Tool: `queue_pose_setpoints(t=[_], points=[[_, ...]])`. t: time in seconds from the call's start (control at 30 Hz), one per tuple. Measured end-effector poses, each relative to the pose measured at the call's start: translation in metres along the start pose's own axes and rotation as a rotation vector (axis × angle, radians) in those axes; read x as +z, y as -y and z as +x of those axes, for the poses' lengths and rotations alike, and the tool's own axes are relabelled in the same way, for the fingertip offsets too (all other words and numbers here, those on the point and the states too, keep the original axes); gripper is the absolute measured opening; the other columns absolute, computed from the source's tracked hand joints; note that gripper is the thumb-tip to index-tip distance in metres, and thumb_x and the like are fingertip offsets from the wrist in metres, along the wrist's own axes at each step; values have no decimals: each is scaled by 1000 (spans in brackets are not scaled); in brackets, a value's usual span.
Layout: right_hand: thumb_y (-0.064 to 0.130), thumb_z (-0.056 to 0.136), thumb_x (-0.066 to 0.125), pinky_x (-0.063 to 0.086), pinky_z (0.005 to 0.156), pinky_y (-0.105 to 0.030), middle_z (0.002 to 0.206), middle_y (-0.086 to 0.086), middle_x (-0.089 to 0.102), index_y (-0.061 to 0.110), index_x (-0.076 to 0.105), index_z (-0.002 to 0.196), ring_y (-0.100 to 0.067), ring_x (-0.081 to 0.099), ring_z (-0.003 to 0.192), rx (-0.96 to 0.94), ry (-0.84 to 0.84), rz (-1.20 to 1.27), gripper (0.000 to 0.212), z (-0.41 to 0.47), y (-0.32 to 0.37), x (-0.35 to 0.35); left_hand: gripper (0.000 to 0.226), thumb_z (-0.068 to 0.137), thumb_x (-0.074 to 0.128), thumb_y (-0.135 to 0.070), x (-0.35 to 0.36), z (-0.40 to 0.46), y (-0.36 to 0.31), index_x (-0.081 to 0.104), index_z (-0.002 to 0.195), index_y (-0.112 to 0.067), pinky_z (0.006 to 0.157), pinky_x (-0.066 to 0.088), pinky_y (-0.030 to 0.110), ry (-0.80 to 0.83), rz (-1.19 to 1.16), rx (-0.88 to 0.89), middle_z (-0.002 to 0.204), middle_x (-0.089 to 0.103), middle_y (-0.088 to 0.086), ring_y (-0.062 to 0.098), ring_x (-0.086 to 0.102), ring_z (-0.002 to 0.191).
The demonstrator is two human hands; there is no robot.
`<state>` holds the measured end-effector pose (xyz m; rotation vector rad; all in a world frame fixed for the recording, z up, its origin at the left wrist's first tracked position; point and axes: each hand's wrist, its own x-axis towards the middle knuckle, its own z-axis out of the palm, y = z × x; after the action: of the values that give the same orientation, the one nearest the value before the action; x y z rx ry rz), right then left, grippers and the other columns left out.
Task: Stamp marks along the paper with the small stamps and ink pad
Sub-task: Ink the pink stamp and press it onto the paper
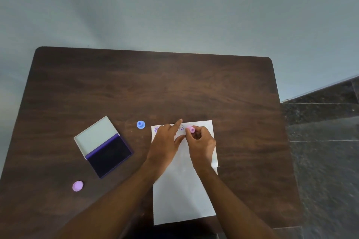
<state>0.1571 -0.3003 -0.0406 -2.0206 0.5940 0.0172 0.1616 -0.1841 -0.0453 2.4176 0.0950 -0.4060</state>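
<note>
A white sheet of paper (184, 196) lies on the dark wooden table (155, 87). Along its far edge are purple stamped marks, one at the left corner (156, 129) and a smiley (181, 128). My right hand (201, 142) pinches a small pink stamp (191, 129) against the paper just right of the smiley. My left hand (167, 139) rests flat on the paper with fingers spread and the index finger pointing away. An open ink pad (108, 154) with dark purple ink sits left of the paper. A blue stamp (140, 124) stands between pad and paper.
A round purple cap or stamp (77, 186) lies near the table's front left. The ink pad's pale lid (96, 135) is folded back behind it. A dark tiled floor (326, 151) drops off past the table's right edge.
</note>
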Motion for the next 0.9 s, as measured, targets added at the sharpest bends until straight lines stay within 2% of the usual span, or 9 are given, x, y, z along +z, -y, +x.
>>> queue_pose_setpoints(t=[0.17, 0.53, 0.8, 0.9], points=[[32, 87, 69, 53, 61, -11, 78, 11, 70, 18, 70, 90, -6, 67, 72, 3, -17, -1, 14, 5, -8, 4, 56, 89, 63, -32, 8, 6, 7, 41, 140, -32, 91, 30, 12, 7, 19, 32, 125, 60, 3, 17, 52, 115], [29, 89, 67, 51, 62, -8, 78, 11, 68, 18, 69, 92, -8, 66, 73, -15, -46, -27, 12, 7, -8, 10, 54, 86, 67, -26, 13, 10, 12, 48, 136, -30, 88, 33, 13, -14, 18, 35, 118, 62, 5, 18, 54, 108], [29, 91, 64, 51, 62, -9, 78, 13, 65, 20, 67, 91, -8, 64, 71, -14, -47, -67, 10, 6, -5, 13, 53, 87, 66, -28, 16, 11, 12, 48, 137, -32, 92, 34, 14, -15, 5, 28, 123, 61, 3, 17, 53, 111], [31, 92, 62, 55, 62, -17, 80, 8, 67, 18, 66, 89, -11, 64, 72, -8, -37, -98, 13, 7, -6, 15, 54, 86, 67, -26, 16, 11, 13, 48, 136, -31, 94, 37, 16, -14, 8, 37, 122, 61, 4, 19, 55, 111]])
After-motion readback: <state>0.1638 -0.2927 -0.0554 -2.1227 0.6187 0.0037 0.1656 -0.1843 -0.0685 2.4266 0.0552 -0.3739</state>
